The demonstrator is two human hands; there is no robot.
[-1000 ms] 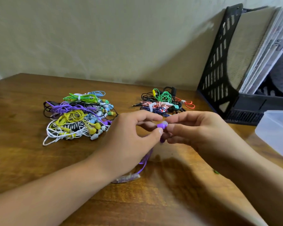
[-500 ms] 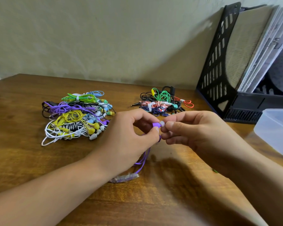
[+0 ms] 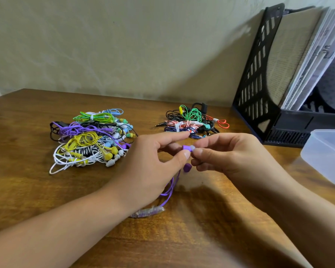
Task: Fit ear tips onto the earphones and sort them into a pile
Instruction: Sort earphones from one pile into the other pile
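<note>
The fingers (image 3: 186,154) of the left hand (image 3: 149,167) pinch a purple earbud (image 3: 186,147) between thumb and forefinger, held up above the desk (image 3: 27,190) in front of the person. Its open end points to the right, straight at the right hand (image 3: 230,153), whose thumb and forefinger nip a small pale ear tip (image 3: 193,149) right up against it. So the two pieces lie on one line running left to right between the hands, touching or all but touching; I cannot tell whether the tip is seated yet. The push, I would judge, has to go along that line, the right hand pressing leftward while the left holds firm. The second purple earbud (image 3: 187,167) hangs just below the hands, and the cord (image 3: 170,190) trails down to the desk. A big pile of earphones (image 3: 89,140) lies nearer the left hand, a smaller heap (image 3: 191,120) beyond both.
</note>
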